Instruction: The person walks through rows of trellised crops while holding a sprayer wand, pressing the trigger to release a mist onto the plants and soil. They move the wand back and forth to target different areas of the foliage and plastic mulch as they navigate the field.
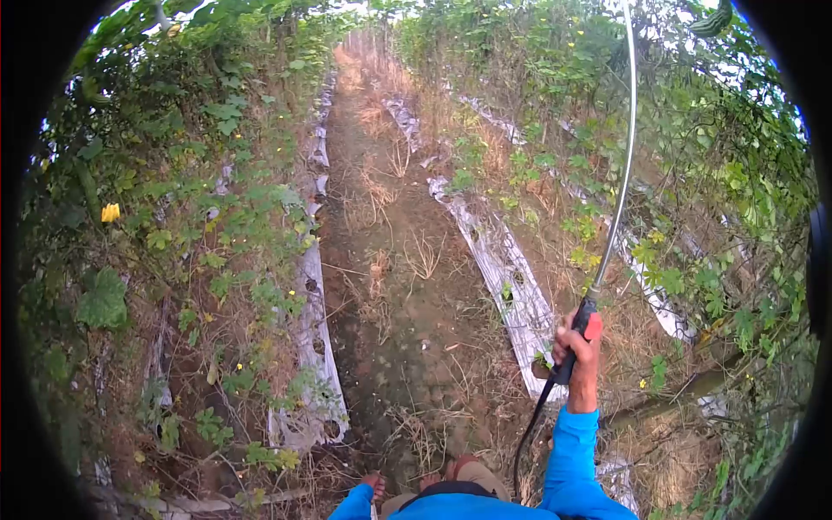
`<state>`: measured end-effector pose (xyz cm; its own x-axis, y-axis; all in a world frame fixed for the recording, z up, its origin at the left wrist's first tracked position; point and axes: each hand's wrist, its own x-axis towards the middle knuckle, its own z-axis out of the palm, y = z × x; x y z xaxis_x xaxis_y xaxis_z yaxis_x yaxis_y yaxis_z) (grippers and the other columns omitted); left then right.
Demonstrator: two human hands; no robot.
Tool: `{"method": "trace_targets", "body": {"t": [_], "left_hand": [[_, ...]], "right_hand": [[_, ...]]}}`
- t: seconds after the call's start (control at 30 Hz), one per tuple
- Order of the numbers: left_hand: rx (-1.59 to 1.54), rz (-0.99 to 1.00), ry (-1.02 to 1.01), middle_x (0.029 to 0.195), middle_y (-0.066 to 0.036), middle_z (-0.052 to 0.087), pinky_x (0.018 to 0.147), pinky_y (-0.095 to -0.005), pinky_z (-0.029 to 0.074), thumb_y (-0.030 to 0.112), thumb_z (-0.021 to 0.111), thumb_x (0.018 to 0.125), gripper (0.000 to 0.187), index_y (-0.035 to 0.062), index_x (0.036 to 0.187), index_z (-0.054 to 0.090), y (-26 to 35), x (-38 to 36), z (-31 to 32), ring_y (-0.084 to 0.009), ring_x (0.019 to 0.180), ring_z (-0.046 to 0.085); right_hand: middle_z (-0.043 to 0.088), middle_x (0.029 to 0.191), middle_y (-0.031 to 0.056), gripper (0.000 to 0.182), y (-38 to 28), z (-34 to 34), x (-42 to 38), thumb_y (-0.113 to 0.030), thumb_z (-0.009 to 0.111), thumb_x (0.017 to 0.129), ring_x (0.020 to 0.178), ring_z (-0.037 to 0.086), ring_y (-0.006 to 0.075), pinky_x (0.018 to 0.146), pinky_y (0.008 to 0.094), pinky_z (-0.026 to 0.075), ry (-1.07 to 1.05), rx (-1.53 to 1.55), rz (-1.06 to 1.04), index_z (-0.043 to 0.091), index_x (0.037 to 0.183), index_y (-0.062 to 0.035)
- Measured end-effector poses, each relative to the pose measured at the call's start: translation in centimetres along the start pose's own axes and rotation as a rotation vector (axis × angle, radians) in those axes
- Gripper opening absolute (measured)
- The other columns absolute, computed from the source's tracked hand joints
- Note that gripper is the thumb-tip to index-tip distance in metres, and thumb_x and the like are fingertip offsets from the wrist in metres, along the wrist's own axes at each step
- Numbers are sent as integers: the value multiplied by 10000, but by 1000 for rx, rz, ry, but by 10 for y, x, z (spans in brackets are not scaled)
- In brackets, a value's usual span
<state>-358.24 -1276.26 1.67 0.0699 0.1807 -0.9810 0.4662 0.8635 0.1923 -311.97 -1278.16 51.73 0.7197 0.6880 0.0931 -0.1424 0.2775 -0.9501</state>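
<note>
My right hand [582,351] is wrapped round the black handle of a spray wand [620,186], at the right of the head view. The wand's long metal tube rises and bends slightly, and its tip runs out past the top edge. From the handle a black hose [530,433] hangs down toward my body. Low in the view, beside my waist, my left hand [374,485] is small and partly hidden by the blue sleeve. Its fingers look curled, and I cannot make out what is in them.
A dirt path [394,286] with dry stalks runs straight ahead. Torn silvery plastic mulch strips [498,269] flank it. Climbing vines form walls on both sides, with a yellow flower [110,212] at left and a hanging green gourd [712,21] at upper right.
</note>
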Motion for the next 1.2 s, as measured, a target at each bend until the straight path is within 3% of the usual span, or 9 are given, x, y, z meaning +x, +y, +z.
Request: {"method": "trace_targets", "body": {"t": [0.13, 0.33, 0.37, 0.43, 0.63, 0.73, 0.87, 1.0, 1.2], "left_hand": [[79, -56, -18, 613, -7, 562, 415, -317, 340, 589, 390, 905, 505, 134, 776, 567, -54, -7, -3, -160, 444, 483], [-125, 141, -16, 635, -14, 593, 427, -301, 403, 503, 503, 876, 402, 121, 856, 628, -111, -26, -8, -145, 477, 545], [-239, 111, -202, 642, -15, 594, 434, -295, 415, 467, 519, 873, 368, 119, 872, 638, -115, -17, -14, -148, 486, 556], [-140, 206, 139, 651, -13, 594, 425, -292, 398, 388, 539, 858, 271, 131, 842, 624, -129, -32, 4, -148, 484, 549], [-289, 233, 170, 626, -16, 574, 390, -296, 332, 239, 562, 787, 94, 150, 768, 588, -214, -86, 37, -150, 436, 484], [-222, 128, 120, 751, -61, 641, 538, -393, 443, 330, 562, 811, 246, 108, 886, 637, -292, -84, 31, -192, 574, 566], [-231, -125, -174, 555, -36, 523, 352, -297, 292, 238, 472, 818, 174, 131, 764, 597, -378, -64, 12, -157, 383, 416], [-28, 55, 235, 552, -21, 454, 355, -313, 301, 236, 482, 832, 161, 110, 762, 554, -402, -121, 47, -138, 380, 372], [52, 146, 74, 663, -28, 572, 404, -331, 372, 265, 526, 849, 196, 106, 897, 629, -422, -94, 40, -135, 459, 495]], "right_hand": [[358, 592, 29, 276, 6, 5, -29, -158, 625, 695, 458, 368, 136, 404, 303, 360, -722, 545, 202, 392, 818, -78], [377, 589, 24, 306, 0, 19, -64, -179, 658, 665, 426, 315, 121, 390, 297, 296, -1338, 978, 317, 403, 800, -78], [375, 591, 25, 310, 2, 15, -80, -173, 661, 661, 432, 320, 121, 394, 299, 299, -1333, 966, 339, 398, 796, -77], [367, 594, 27, 316, 15, -3, -119, -151, 659, 653, 460, 343, 125, 413, 299, 306, -1313, 930, 380, 381, 784, -76], [385, 616, 39, 320, 11, -62, -216, -125, 672, 644, 505, 374, 125, 445, 271, 327, -996, 745, 496, 402, 807, -68], [387, 617, 40, 313, 2, -73, -251, -119, 669, 649, 506, 386, 127, 444, 268, 338, -1041, 757, 552, 407, 814, -75], [361, 599, 30, 299, -2, -88, -294, -143, 644, 634, 492, 344, 134, 431, 300, 295, -1327, 976, 674, 397, 786, -67], [366, 556, 23, 319, -4, -100, -338, -158, 657, 594, 417, 326, 125, 376, 289, 262, -1423, 1079, 750, 390, 747, -73], [369, 571, 24, 325, 13, -101, -424, -161, 665, 595, 449, 342, 135, 414, 296, 294, -1398, 1007, 632, 393, 754, -77]]}}
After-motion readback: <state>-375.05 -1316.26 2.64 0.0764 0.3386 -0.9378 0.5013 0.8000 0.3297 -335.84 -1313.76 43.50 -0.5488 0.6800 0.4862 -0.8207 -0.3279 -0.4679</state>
